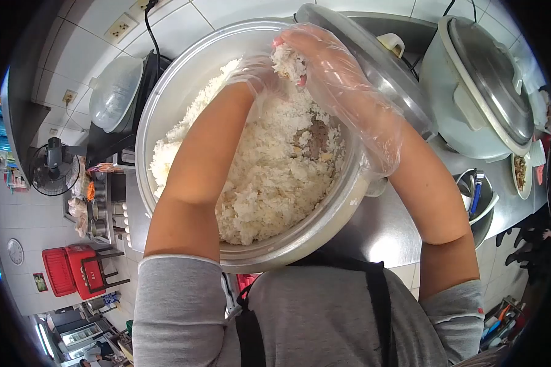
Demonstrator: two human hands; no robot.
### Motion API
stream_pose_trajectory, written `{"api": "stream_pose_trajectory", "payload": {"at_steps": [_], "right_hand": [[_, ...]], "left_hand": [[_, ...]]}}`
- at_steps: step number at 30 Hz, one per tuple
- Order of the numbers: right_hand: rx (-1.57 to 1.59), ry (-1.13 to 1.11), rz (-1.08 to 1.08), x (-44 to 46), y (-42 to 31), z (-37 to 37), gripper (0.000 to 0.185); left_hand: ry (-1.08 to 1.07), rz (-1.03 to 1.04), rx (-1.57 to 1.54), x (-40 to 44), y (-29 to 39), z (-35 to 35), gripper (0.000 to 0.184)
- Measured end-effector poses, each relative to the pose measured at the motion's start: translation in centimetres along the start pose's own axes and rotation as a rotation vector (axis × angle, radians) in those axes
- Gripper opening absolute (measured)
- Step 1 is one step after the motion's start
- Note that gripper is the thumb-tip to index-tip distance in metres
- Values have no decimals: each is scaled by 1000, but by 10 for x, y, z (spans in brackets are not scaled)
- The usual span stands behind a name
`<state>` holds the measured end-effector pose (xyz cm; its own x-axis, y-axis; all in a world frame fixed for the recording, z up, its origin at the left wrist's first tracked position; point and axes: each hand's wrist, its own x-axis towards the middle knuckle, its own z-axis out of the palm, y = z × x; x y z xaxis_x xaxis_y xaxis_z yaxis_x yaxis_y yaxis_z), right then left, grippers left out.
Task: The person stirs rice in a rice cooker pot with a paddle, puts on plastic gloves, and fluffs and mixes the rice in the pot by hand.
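Observation:
A large metal pot full of cooked white rice stands in front of me. My right hand, in a clear plastic glove, is raised over the pot's far side with fingers curled around a clump of rice. Also gloved in thin plastic, my left hand reaches into the far part of the rice; its fingers are hidden by the glove and rice. A patch of the pot's bottom shows among the rice on the right.
A round metal lid leans behind the pot. To the right stand a lidded rice cooker, a container with utensils and a plate of food. A translucent bowl and a black fan are on the left.

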<state>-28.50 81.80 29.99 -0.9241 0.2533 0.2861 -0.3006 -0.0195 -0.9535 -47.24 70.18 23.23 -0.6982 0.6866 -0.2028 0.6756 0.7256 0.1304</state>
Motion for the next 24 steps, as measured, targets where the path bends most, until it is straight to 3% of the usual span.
{"api": "stream_pose_trajectory", "payload": {"at_steps": [5,10,16,18,22,24], "right_hand": [[-41,-2,49,-3,-18,4,30],[-79,-24,-48,7,8,-1,30],[-165,-28,-210,5,18,-3,32],[-76,-38,-143,3,16,-3,33],[29,-95,-47,0,8,-7,33],[129,-107,62,2,7,-5,33]], "left_hand": [[-68,44,46,-8,10,-5,70],[-456,216,312,-18,40,-4,60],[-440,165,204,-86,42,-22,40],[-603,176,271,-133,52,-52,33],[-946,295,237,-158,57,-109,42],[-680,212,155,-152,56,-117,49]]}}
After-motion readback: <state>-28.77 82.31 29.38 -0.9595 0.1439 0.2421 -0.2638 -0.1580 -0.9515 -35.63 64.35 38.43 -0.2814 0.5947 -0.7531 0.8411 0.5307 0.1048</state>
